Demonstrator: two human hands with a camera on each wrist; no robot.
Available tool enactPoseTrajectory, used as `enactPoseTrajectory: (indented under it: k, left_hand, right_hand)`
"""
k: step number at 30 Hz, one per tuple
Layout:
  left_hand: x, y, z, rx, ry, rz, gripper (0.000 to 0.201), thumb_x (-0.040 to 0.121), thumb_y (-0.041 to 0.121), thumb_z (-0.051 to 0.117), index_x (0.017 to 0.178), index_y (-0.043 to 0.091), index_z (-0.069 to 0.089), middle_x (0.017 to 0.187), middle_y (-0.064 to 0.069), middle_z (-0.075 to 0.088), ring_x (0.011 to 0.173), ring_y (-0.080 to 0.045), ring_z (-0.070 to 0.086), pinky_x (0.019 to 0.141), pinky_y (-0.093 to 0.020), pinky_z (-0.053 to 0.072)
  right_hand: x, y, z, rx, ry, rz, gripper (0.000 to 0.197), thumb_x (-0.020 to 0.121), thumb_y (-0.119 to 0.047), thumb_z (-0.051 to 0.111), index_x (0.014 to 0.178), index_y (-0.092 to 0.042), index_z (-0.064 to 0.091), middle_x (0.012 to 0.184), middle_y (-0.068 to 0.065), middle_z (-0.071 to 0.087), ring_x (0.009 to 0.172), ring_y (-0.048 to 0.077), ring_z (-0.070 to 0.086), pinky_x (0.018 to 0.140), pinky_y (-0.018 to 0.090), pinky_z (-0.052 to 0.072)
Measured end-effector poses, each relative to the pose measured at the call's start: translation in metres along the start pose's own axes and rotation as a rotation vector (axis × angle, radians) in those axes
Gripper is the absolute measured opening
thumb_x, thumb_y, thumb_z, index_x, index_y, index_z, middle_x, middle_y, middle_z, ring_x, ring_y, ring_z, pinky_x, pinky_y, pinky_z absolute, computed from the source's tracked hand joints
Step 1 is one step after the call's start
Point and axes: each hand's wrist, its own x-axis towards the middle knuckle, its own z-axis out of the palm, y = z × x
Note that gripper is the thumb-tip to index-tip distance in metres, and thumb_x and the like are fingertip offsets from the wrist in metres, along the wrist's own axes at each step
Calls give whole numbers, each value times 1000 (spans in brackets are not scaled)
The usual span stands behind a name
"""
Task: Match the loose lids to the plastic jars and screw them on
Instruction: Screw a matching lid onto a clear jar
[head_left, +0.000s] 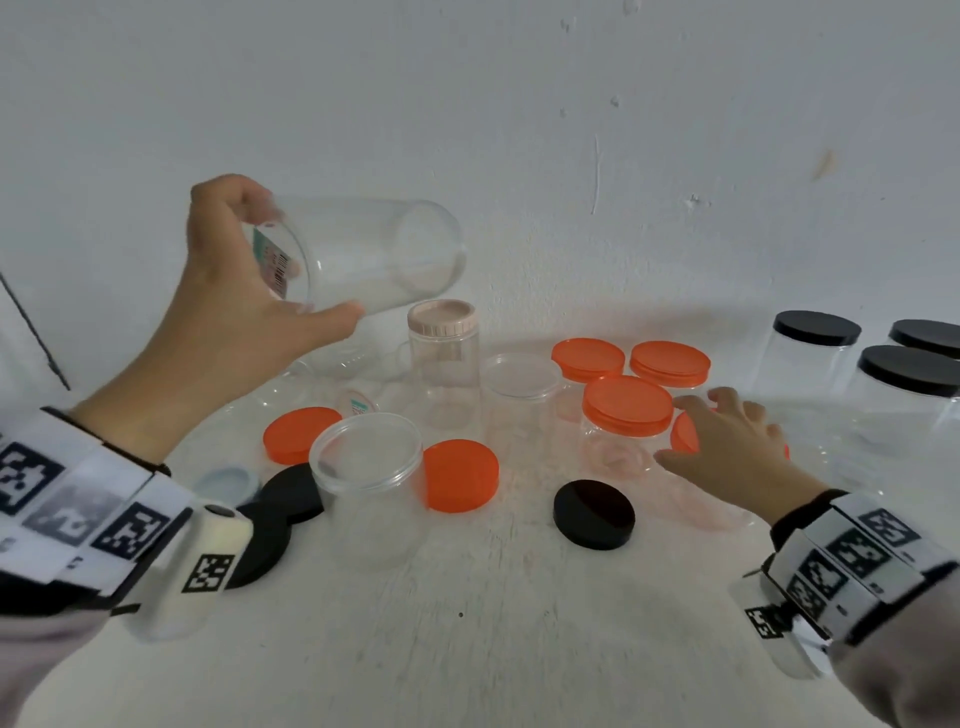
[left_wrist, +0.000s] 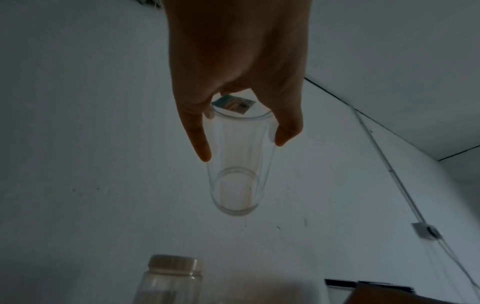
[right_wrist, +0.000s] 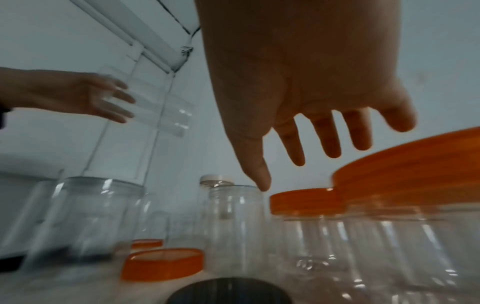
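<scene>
My left hand (head_left: 309, 262) grips a tall clear lidless jar (head_left: 374, 254) by its base and holds it on its side in the air, mouth pointing right. The left wrist view shows the same jar (left_wrist: 239, 160) between thumb and fingers of the left hand (left_wrist: 242, 150). My right hand (head_left: 685, 426) hovers with spread straight fingers beside an orange-lidded jar (head_left: 626, 405), partly covering an orange lid (head_left: 683, 434); in the right wrist view this hand (right_wrist: 311, 164) holds nothing. Loose orange lids (head_left: 460, 483) (head_left: 298, 434) and black lids (head_left: 595, 514) (head_left: 293, 491) lie on the table.
An open wide clear jar (head_left: 366, 457) stands near the front. Behind it stand a pink-lidded jar (head_left: 441, 325), a clear jar (head_left: 519, 376) and two more orange-lidded jars (head_left: 670, 364) (head_left: 587, 358). Black-lidded jars (head_left: 815, 330) (head_left: 909, 369) stand at far right. A pale blue lid (head_left: 228, 480) lies left.
</scene>
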Motion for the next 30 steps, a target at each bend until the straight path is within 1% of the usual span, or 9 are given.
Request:
enactPoseTrajectory:
  k: [2,4,7,10,12,15,19,25,30]
  left_hand:
    - [-6,10,10,-40,-63,-45,86,53,52,75,118,31,23,125,-3,38,114,-21,50,91,-28,47]
    - [-14,19,19,-49,-131,-72,86,52,56,69,121,39,21,124,-3,38,112,-21,49,94,-36,47]
    - [-26,29,32,-22,-221,-42,83,53,58,66,123,46,22,118,0,36,104,-2,43,88,-16,39]
    - [-39,34,43,9,-287,-3,80,61,51,76,122,42,24,117,6,35,100,11,36,83,4,28]
    - [-49,35,49,11,-301,-5,79,64,42,81,119,40,24,117,21,36,104,7,34,83,6,24]
    - [-61,41,54,-26,-318,-10,77,62,43,81,113,43,23,115,50,29,107,19,30,82,4,26]
    - [-70,50,58,-72,-365,-135,74,55,58,77,107,49,24,115,25,44,108,9,43,77,-10,37]
    - [-75,61,70,-193,-430,-302,81,59,55,80,117,46,25,109,26,46,102,7,50,78,-12,41]
    - [-84,66,82,-458,-429,-629,79,43,64,70,110,24,55,98,3,68,94,-13,67,88,-40,54]
  right_hand:
    - [-9,-17,2,15,77,-128,61,85,-49,61,138,-24,42,138,7,36,123,30,35,101,43,33]
    - [-15,-34,6,23,78,-251,54,87,-43,60,134,-20,46,129,5,43,117,25,38,94,36,35]
    - [-18,-52,18,21,-119,-343,63,89,-44,58,143,-19,38,135,5,41,122,24,36,99,34,37]
    - [-18,-63,30,-33,-354,-314,74,87,-56,57,147,-22,29,141,8,34,131,33,30,104,45,36]
    - [-17,-68,36,-17,-466,-260,82,84,-60,60,149,-25,25,145,9,27,136,40,24,105,50,36]
    - [-13,-72,39,-26,-546,-235,86,80,-60,65,148,-26,26,144,9,27,131,40,34,101,47,42]
    - [-11,-69,39,-52,-557,-250,83,80,-53,69,147,-27,27,142,9,31,126,38,42,99,46,44]
    - [-11,-65,38,-41,-537,-271,77,85,-48,65,148,-24,27,140,8,35,127,34,40,100,43,43]
    - [-10,-66,41,-1,-503,-274,81,83,-44,69,149,-25,26,143,10,34,132,36,36,105,46,41]
